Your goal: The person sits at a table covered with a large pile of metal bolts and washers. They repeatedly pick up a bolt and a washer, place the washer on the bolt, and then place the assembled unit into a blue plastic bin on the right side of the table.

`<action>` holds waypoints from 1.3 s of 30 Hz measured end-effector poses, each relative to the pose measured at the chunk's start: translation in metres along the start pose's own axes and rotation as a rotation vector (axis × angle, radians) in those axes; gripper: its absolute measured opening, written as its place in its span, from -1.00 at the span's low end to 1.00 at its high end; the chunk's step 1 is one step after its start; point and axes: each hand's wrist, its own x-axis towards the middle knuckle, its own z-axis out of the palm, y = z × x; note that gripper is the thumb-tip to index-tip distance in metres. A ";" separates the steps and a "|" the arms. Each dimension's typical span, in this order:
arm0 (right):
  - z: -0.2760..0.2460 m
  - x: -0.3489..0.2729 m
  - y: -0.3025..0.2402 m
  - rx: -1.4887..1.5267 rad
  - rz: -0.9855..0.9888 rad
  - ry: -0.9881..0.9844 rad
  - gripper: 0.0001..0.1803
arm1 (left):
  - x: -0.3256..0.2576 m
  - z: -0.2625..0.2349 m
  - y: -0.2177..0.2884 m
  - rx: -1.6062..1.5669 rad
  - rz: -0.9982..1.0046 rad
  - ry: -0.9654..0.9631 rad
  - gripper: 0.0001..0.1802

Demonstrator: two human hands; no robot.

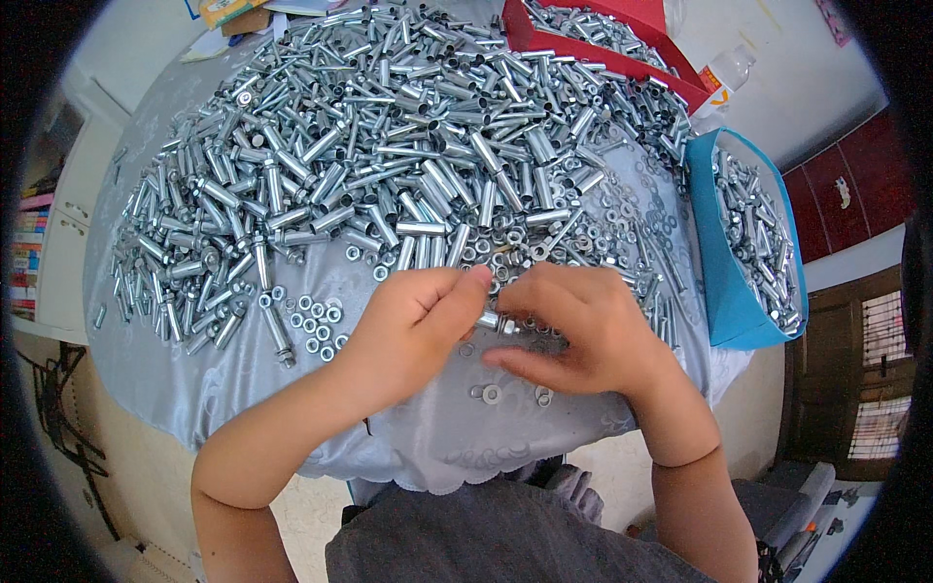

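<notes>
Cloth-covered table [428,457], sleeve pile [389,146] behind, both hands [505,335] pinching a sleeve [489,319] near bare front edge.

Your left hand [413,325] and right hand [583,330] are bare, with no gloves, rings, watch or bands, your forearms are uncovered with no sleeve reaching them, your fingers [457,291] are short with plain trimmed nails, and you wear a dark grey garment [505,534].
</notes>
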 end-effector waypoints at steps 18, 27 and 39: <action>-0.003 0.000 -0.005 0.067 0.062 -0.029 -0.72 | 0.000 0.000 -0.002 0.049 0.036 -0.022 -0.57; -0.001 -0.001 -0.008 0.065 0.048 0.001 -0.75 | 0.000 0.000 0.001 0.112 0.065 -0.051 -0.61; -0.007 -0.003 -0.003 0.048 -0.041 -0.123 -0.73 | -0.004 -0.003 0.003 0.117 0.142 -0.040 -0.70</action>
